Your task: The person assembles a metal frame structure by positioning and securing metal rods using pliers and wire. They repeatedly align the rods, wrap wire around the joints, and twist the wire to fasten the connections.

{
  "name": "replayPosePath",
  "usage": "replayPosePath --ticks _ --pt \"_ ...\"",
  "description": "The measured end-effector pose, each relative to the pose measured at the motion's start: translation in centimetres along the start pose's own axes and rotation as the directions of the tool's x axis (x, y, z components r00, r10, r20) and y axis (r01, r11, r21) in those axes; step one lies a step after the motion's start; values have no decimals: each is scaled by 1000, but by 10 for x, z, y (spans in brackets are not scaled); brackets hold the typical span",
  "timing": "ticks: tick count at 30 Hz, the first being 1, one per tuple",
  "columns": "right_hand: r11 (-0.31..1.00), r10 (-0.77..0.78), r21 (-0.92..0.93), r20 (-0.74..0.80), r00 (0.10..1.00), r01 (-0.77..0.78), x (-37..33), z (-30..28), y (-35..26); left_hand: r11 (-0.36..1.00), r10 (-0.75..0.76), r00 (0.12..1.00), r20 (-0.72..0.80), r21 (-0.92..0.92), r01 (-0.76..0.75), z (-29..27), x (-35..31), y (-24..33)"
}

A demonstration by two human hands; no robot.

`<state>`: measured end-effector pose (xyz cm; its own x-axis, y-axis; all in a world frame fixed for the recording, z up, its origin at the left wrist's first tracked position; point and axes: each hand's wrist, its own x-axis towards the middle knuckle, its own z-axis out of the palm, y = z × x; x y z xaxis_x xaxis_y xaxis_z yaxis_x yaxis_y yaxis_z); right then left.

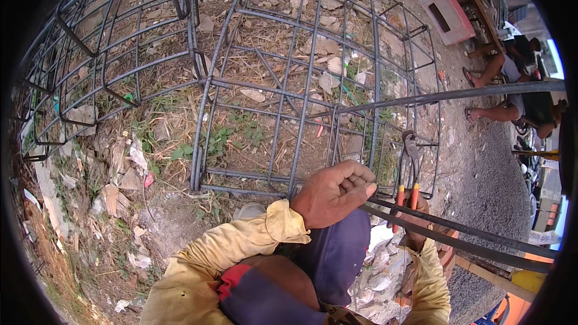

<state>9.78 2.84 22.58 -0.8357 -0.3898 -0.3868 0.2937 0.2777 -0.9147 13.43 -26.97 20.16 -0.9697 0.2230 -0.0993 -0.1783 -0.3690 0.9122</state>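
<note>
My left hand point(334, 194) is closed, its fingers curled and the thumb pressed toward the forefinger beside the near edge of a rebar cage point(306, 78). Whatever lies inside those fingers is hidden. In my right hand point(416, 224) is a pair of pincers point(410, 159) with orange and yellow grips, jaws pointing away from me. The grips stand somewhat apart. Two dark bars point(466, 229) run from near my left fingertips across to the right, passing by my right hand. Another long bar point(457, 95) crosses the cage farther off.
A second rebar cage point(123, 54) stands at the left. Stones, dry grass and scraps of litter cover the ground point(162, 222). A red and white slotted block point(447, 15) lies at the far right, near seated people point(512, 66). Gravel point(481, 186) spreads along the right.
</note>
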Motion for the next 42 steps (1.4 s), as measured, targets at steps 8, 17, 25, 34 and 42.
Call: replayPosePath --ticks 8,17,25,34,42 --pt "993 -113 -16 -494 862 121 -102 52 10 922 71 948 311 343 -182 -5 -27 54" --pt "961 -49 -277 -151 987 6 -126 109 12 937 -322 698 640 323 137 10 -55 -5" --pt "955 296 -74 262 919 -287 -113 91 -40 969 5 853 522 -213 124 5 -71 -52" --pt "979 183 102 -37 982 -178 -79 110 -66 825 -285 800 528 -291 486 -8 -99 -43" --pt "847 -171 -522 -80 982 105 -50 141 -60 958 -258 898 356 -25 285 -24 -107 -49"
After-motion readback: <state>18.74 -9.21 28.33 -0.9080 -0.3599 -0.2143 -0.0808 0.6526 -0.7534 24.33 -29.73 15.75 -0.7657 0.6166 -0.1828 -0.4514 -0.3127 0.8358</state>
